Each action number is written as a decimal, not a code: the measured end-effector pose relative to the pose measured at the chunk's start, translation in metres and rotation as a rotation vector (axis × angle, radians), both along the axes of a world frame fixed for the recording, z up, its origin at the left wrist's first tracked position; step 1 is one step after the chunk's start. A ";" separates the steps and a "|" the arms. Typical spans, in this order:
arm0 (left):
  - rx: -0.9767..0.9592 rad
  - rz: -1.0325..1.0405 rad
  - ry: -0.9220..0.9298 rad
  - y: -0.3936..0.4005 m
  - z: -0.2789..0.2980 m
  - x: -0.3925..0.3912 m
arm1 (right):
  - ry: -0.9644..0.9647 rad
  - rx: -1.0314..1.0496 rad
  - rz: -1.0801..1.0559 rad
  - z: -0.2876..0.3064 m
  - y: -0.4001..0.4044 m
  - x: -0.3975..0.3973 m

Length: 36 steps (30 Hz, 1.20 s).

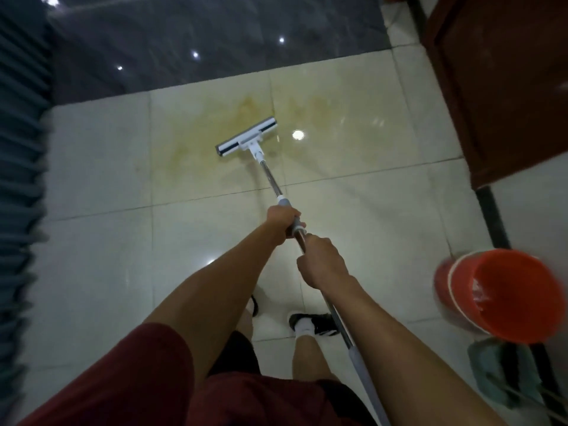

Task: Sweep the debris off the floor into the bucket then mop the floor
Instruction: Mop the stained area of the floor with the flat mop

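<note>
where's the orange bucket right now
In the head view, the orange bucket stands on the floor at the right edge, below the brown cabinet.

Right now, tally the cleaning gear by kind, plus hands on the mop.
Mops: 1, the flat mop on the stained tiles
Buckets: 1, the orange bucket
Hands gripping the mop handle: 2, left hand and right hand
Total: 4
</note>
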State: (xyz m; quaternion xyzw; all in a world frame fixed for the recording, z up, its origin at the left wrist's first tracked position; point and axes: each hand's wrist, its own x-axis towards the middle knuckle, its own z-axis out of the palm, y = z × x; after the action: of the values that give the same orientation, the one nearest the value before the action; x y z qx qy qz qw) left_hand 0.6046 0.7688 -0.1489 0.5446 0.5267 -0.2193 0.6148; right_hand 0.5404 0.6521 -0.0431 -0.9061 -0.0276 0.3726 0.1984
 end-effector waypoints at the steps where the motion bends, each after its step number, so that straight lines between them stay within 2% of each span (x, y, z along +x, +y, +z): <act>1: 0.001 0.026 0.008 0.023 0.000 -0.004 | 0.019 -0.002 0.020 -0.001 0.021 0.001; 11: -0.086 0.306 -0.003 0.246 -0.025 -0.047 | 0.102 -0.018 0.240 -0.016 0.235 -0.004; 18: -0.091 0.399 0.037 0.357 -0.043 -0.049 | 0.119 -0.048 0.320 -0.031 0.350 0.003; 26: -0.161 0.598 0.007 0.424 -0.063 -0.032 | 0.110 -0.033 0.377 -0.055 0.419 0.042; 36: -0.107 0.667 0.047 0.440 -0.075 0.013 | 0.129 -0.066 0.384 -0.070 0.443 0.090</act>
State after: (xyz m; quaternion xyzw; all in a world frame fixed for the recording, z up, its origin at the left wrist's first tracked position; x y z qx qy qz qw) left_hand 0.6175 1.2090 -0.2236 0.3040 0.6774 -0.0460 0.6683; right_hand 0.6303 1.0950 -0.1130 -0.8644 -0.1749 0.4617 0.0953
